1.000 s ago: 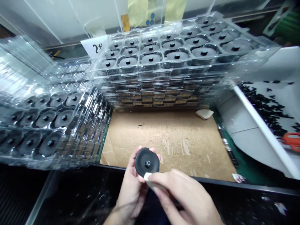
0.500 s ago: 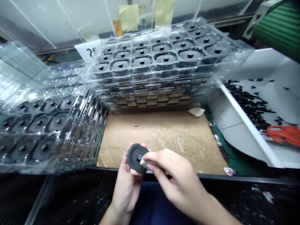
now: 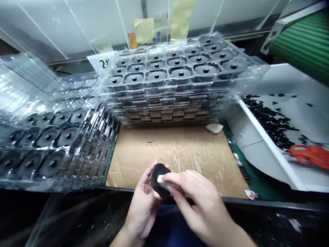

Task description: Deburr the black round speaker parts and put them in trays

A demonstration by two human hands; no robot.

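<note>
My left hand (image 3: pixel 146 199) is closed around the edge of a round black disc (image 3: pixel 156 168), held tilted over the front edge of the cardboard. In my right hand (image 3: pixel 196 195), thumb and forefinger pinch a small off-white piece (image 3: pixel 160 178). Its pale tip presses against the middle of the disc and covers the hub there. Most of the piece is hidden by my fingers, so I cannot tell exactly what it is. A similar off-white piece (image 3: pixel 214 128) lies at the back right of the cardboard sheet (image 3: pixel 154 151).
Stacked clear plastic trays (image 3: pixel 164 90) of black discs stand behind the cardboard; another tray stack (image 3: pixel 87 137) stands at left. On the right, a white bin (image 3: pixel 269 144) holds small black parts (image 3: pixel 272 120) and orange-handled scissors (image 3: pixel 309 154). A green ribbed roll (image 3: pixel 303 44) is above it.
The disc has tilted more steeply and shifted slightly right with my left hand. The off-white tip has moved from beside the hub onto it. The whole view has shifted slightly.
</note>
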